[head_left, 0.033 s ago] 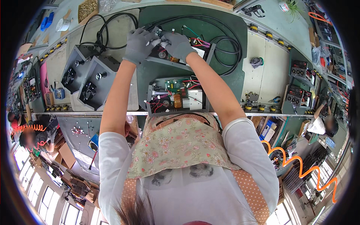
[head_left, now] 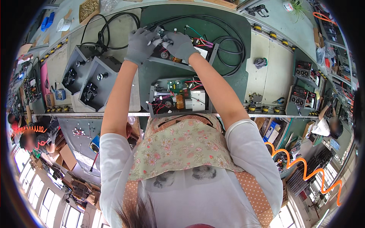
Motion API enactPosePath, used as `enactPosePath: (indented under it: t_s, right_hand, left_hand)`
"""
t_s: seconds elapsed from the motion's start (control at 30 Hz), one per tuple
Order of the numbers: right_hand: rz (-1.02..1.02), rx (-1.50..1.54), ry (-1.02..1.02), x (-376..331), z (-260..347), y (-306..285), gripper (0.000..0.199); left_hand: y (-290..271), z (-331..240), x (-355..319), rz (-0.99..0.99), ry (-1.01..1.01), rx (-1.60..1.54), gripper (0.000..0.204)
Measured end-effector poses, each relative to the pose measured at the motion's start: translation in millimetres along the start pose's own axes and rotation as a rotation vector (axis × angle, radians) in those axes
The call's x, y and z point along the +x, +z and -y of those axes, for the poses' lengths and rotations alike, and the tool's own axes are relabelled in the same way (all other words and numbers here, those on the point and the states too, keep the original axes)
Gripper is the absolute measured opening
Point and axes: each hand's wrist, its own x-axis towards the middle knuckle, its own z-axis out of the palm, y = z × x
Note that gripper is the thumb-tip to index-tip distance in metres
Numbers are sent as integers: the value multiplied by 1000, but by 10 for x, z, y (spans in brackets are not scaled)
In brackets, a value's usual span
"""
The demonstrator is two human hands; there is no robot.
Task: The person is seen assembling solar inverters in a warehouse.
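Observation:
My left hand, in a grey glove, is at the left end of an open grey metal chassis. Beside it, my right hand in a matching glove reaches over the same chassis. The fingertips of both hands are bent together over small parts there; what they pinch is hidden by the gloves. Inside this chassis show a copper-wound coil, red wires and a white block. Closer to me lies a second open chassis with a green circuit board, a copper coil and a white block.
Two grey housings with black fans stand at the left. Thick black cable loops around the far chassis on the green mat. To the right lie a dark crumpled cloth, pliers and finished-looking units. Co-workers are at both sides.

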Motion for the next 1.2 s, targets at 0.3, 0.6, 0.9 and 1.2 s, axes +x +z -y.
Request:
enactPosePath:
  t_s: [0.3,0.6,0.9,1.2]
  right_hand:
    - [-423,-26,-26,-45,114,213,20]
    - [-650,-43,-175,41,-46,248,13]
    - [-341,-108,283,298,-18,66,17]
    - [-239,-151,237,392,-77,56,22]
  left_hand:
    - [104,-29,-21,127,-469,-288,32]
    - [221,-114,-18,65,-656,-365,33]
    - [350,-246,14,-314,-599,-348,33]
    - [359,-278,25,-395,-580,-362,32]
